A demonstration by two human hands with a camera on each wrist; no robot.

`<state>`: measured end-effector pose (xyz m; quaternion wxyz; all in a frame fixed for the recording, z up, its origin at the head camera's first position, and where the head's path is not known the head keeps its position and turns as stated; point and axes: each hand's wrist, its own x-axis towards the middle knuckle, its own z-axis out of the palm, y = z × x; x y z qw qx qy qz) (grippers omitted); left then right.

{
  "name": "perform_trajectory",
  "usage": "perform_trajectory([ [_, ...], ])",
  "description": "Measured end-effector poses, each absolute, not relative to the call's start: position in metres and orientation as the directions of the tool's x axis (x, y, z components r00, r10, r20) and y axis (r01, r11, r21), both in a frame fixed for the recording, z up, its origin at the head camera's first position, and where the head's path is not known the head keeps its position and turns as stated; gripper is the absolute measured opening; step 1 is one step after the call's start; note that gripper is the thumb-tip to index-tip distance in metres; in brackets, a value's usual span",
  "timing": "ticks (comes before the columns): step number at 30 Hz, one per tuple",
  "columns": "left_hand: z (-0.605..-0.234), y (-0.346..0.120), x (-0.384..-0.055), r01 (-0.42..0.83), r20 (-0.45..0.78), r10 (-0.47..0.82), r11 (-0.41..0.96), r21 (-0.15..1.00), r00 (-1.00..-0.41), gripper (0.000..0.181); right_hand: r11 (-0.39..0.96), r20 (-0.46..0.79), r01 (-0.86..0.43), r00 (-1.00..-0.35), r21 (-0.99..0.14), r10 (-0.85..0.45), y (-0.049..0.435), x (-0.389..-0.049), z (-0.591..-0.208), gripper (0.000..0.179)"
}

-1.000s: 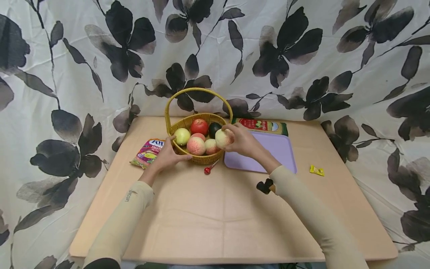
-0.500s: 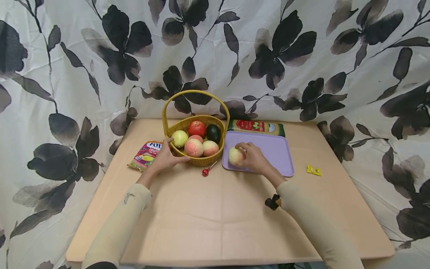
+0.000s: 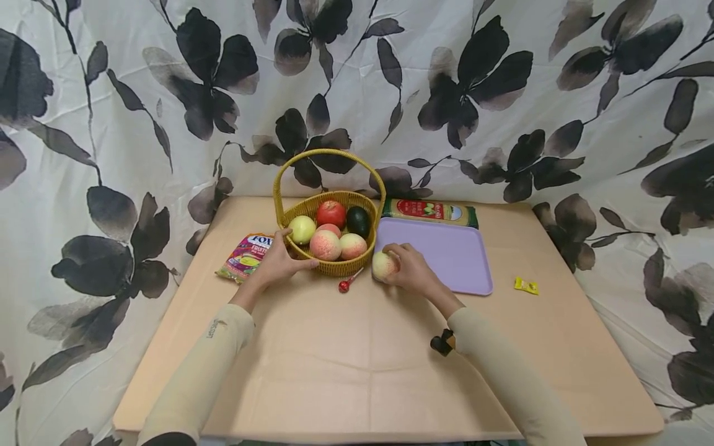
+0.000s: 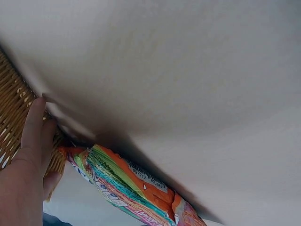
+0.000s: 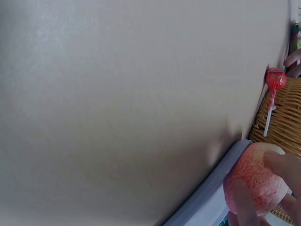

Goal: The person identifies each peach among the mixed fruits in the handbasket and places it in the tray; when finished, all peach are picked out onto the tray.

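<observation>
My right hand (image 3: 414,270) holds a pale pink peach (image 3: 383,266) at the near left corner of the lilac tray (image 3: 454,254). In the right wrist view, fingertips lie on the red-speckled side of this peach (image 5: 254,176), beside the tray's rim. My left hand (image 3: 279,261) rests against the left front side of a yellow wicker basket (image 3: 337,267), thumb and fingers spread along it. In the left wrist view its fingers (image 4: 32,125) lie fairly straight on the wicker wall. The basket contains several fruits, among them peaches (image 3: 326,245), a red round one, a yellow-green one and a dark avocado-like one.
A FOX'S candy bag (image 3: 245,255) lies left of the basket, under the left hand. A red lollipop (image 3: 344,285) lies before the basket. Behind the tray is a green and tan packet (image 3: 429,210). A small yellow wrapped candy (image 3: 526,285) lies at right.
My right hand has carried the peach from over the basket's right rim down to the tray, then slightly left to its corner. The left hand stays at the basket.
</observation>
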<state>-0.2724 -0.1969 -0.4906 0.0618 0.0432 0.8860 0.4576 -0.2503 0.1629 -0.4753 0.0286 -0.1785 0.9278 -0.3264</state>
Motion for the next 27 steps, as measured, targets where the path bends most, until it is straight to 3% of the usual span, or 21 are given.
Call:
perform_trajectory([
  [19, -0.493, -0.197, -0.273, -0.008, -0.096, 0.128, 0.561, 0.828, -0.987, 0.13, 0.744, -0.01, -0.299, -0.925, -0.598, -0.379, 0.163, -0.253, -0.472, 0.07],
  [27, -0.49, -0.198, -0.274, -0.011, -0.102, 0.13, 0.563, 0.826, -0.986, 0.131, 0.769, 0.021, -0.35, -0.915, -0.535, -0.402, 0.156, -0.263, -0.439, 0.076],
])
